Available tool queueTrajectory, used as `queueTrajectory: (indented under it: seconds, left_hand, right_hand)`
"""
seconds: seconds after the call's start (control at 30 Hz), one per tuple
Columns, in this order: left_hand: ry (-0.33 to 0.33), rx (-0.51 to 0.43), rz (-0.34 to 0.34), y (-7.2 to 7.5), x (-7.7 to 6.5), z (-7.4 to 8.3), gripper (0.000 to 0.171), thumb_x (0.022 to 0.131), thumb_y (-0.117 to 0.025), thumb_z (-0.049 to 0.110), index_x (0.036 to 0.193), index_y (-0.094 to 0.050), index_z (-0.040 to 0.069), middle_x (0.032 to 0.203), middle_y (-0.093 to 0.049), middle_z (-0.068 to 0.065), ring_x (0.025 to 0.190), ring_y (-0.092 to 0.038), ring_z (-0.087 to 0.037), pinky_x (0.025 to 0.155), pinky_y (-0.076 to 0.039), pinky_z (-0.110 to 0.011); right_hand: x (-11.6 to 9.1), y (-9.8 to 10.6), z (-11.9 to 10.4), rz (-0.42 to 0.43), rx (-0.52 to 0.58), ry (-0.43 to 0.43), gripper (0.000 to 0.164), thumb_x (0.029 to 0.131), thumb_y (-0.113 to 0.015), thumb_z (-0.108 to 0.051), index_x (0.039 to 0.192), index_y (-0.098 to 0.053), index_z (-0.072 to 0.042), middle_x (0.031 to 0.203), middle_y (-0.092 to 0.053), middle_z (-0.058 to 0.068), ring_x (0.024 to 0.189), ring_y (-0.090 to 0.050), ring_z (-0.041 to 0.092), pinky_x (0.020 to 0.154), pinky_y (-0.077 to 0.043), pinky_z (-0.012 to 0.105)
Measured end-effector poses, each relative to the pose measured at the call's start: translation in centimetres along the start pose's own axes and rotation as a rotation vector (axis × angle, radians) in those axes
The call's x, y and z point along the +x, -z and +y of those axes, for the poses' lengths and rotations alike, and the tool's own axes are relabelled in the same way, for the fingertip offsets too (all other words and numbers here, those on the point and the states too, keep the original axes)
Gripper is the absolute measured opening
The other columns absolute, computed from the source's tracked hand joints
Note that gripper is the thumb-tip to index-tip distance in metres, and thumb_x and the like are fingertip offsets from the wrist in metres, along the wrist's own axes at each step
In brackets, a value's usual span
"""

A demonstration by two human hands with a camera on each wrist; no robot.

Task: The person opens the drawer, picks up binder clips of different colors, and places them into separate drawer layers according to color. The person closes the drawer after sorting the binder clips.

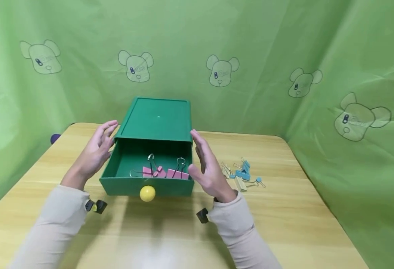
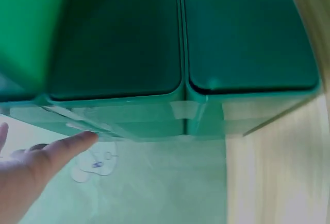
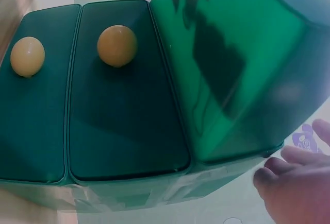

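Note:
A green drawer cabinet stands on the table with its top drawer pulled out. Several pink binder clips with wire handles lie inside, and a yellow knob sits on the drawer's front. My left hand is at the cabinet's left side, its fingers extended beside the wall. On the other side my right hand is raised next to the drawer, fingers straight and thumb apart. Neither hand holds anything; whether the fingertips touch the cabinet cannot be told. Two lower drawers, closed, with knobs, show in the right wrist view.
Right of the cabinet, blue binder clips and pale yellow binder clips lie loose on the wooden table. A green curtain with bear-head prints hangs behind and to the right. Something purple shows at the table's left edge.

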State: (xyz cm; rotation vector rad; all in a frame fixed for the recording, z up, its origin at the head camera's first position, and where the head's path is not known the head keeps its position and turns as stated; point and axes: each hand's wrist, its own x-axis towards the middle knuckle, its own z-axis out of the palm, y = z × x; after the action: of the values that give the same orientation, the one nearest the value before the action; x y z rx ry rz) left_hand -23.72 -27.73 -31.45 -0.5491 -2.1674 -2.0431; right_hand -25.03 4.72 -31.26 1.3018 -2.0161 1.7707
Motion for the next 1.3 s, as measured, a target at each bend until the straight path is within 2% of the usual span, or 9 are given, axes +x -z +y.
queueTrajectory:
  seconds: [0.07,0.27,0.5,0.63,0.83,0.9,0.97,1.07,1.3]
  left_hand:
    - [-0.068,0.019,-0.049,0.0,-0.9,0.2,0.070,0.100,-0.050,0.040,0.153,-0.015,0.011,0.162,-0.003,-0.011,0.145,0.000,-0.037,0.110,-0.008,-0.065]
    - [-0.235,0.014,-0.237,0.5,-2.4,-0.3,0.104,0.085,-0.066,0.055,0.156,-0.005,0.010,0.162,0.005,-0.012,0.147,0.004,-0.027,0.111,-0.022,-0.019]
    - [-0.240,0.098,-0.319,0.5,-2.4,-0.9,0.118,0.077,-0.073,0.058,0.156,0.002,0.011,0.162,0.011,-0.006,0.147,0.007,-0.024,0.113,-0.014,-0.017]
    - [-0.199,0.118,-0.305,0.5,-2.3,-0.9,0.115,0.079,-0.077,0.048,0.156,-0.001,0.010,0.162,0.012,-0.003,0.146,0.008,-0.029,0.113,-0.014,-0.017]
    - [-0.109,0.238,-0.218,0.3,-2.1,-0.2,0.104,0.078,-0.083,0.020,0.153,-0.011,0.010,0.162,0.011,0.004,0.146,0.005,-0.032,0.114,-0.007,-0.054]
    - [-0.101,0.288,-0.182,0.0,-1.8,0.0,0.097,0.078,-0.081,0.010,0.150,-0.015,0.009,0.162,0.007,0.004,0.147,0.001,-0.030,0.115,-0.009,-0.051]
    - [-0.111,0.326,-0.148,-0.3,-1.6,0.0,0.092,0.078,-0.079,0.002,0.147,-0.019,0.008,0.162,0.002,0.003,0.147,-0.002,-0.026,0.117,-0.011,-0.036]
    - [-0.119,0.354,-0.112,-0.5,-1.5,-0.1,0.088,0.080,-0.076,-0.001,0.148,-0.020,0.008,0.162,-0.004,0.001,0.147,-0.005,-0.023,0.115,-0.011,-0.021]
    - [-0.069,0.379,0.006,-1.4,-1.8,-0.4,0.079,0.085,-0.072,0.005,0.147,-0.024,0.011,0.161,-0.012,0.005,0.147,-0.008,-0.021,0.116,-0.011,-0.052]
  right_hand:
    - [-0.3,0.3,0.0,-0.035,0.010,-0.026,0.098,0.090,-0.049,-0.067,0.153,-0.015,0.000,0.160,-0.009,0.018,0.147,-0.009,0.022,0.117,-0.010,0.049]
    - [-1.3,1.1,0.3,-0.151,0.034,-0.093,0.113,0.079,-0.057,-0.075,0.155,-0.008,-0.006,0.162,0.002,0.008,0.147,-0.002,0.020,0.116,-0.010,0.049]
    - [-1.6,1.2,0.7,-0.169,-0.093,-0.165,0.117,0.073,-0.065,-0.074,0.156,-0.012,-0.011,0.162,0.006,-0.001,0.147,-0.002,0.021,0.115,-0.015,0.050]
    - [-1.4,0.9,0.9,-0.123,-0.206,-0.167,0.108,0.077,-0.065,-0.069,0.154,-0.017,-0.010,0.162,-0.003,0.000,0.147,-0.010,0.023,0.115,-0.018,0.051]
    - [-0.5,0.8,1.2,-0.110,-0.370,-0.156,0.106,0.081,-0.057,-0.072,0.156,-0.009,-0.016,0.160,-0.010,0.004,0.142,-0.023,0.032,0.108,-0.024,0.063]
    - [-0.3,0.8,1.4,-0.113,-0.433,-0.139,0.103,0.082,-0.051,-0.075,0.156,-0.011,-0.015,0.160,-0.010,0.005,0.142,-0.023,0.032,0.104,-0.026,0.068]
    - [-0.1,0.8,1.6,-0.116,-0.472,-0.108,0.100,0.084,-0.048,-0.074,0.155,-0.015,-0.012,0.161,-0.010,0.006,0.144,-0.020,0.031,0.103,-0.025,0.069]
    - [0.1,0.7,2.2,-0.106,-0.453,-0.053,0.093,0.089,-0.049,-0.068,0.152,-0.017,-0.008,0.162,-0.009,0.007,0.146,-0.015,0.027,0.110,-0.022,0.062]
    - [0.3,0.4,3.3,-0.025,-0.377,-0.030,0.077,0.091,-0.058,-0.053,0.145,-0.029,-0.005,0.159,-0.021,0.005,0.143,-0.025,0.024,0.111,-0.028,0.051]
